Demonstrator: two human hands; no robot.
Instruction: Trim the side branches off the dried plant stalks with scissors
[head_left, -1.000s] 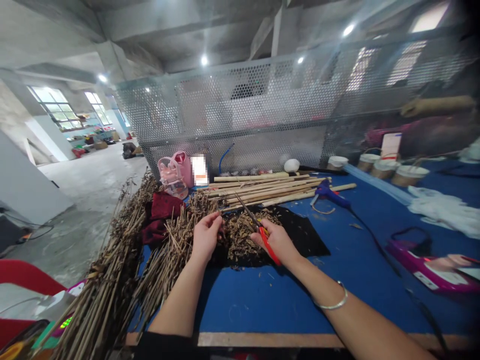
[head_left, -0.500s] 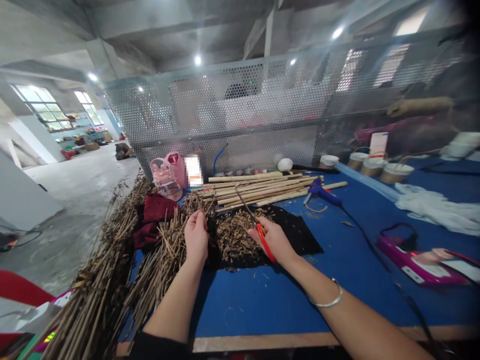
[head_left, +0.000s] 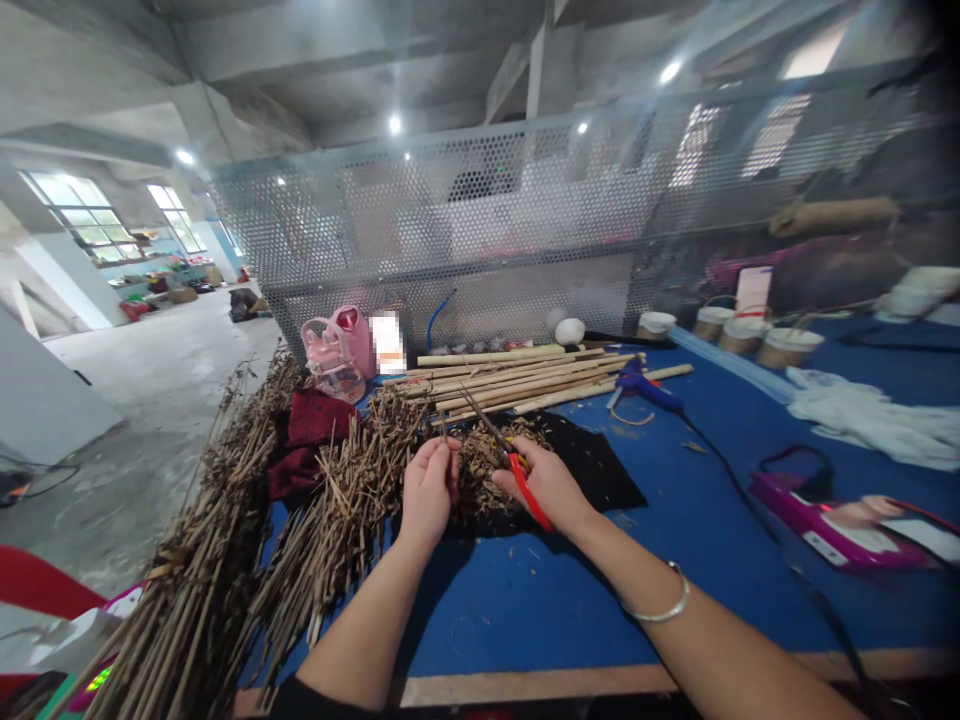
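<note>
My left hand (head_left: 429,490) pinches a thin dry stem (head_left: 444,430) over the left side of a heap of short dried cuttings (head_left: 480,478). Red-handled scissors (head_left: 527,490) are gripped in my right hand (head_left: 551,485), their blades pointing up and to the left, just right of the stem. Beneath the cuttings lies a black cloth (head_left: 600,470). A bundle of cut dry stalks (head_left: 330,530) rests left of my left hand, and longer stalks (head_left: 187,550) lie farther left.
Pale wooden sticks (head_left: 525,378) lie behind the heap, with a blue glue gun (head_left: 637,385) at their right. A dark red cloth (head_left: 315,425) and a pink bag (head_left: 349,340) are at the left. A purple device (head_left: 832,520) sits on the right.
My left hand has moved right, from the stalk bundle to the cuttings near the scissors, and a thin stem now shows in its fingers. My right hand has barely moved.
</note>
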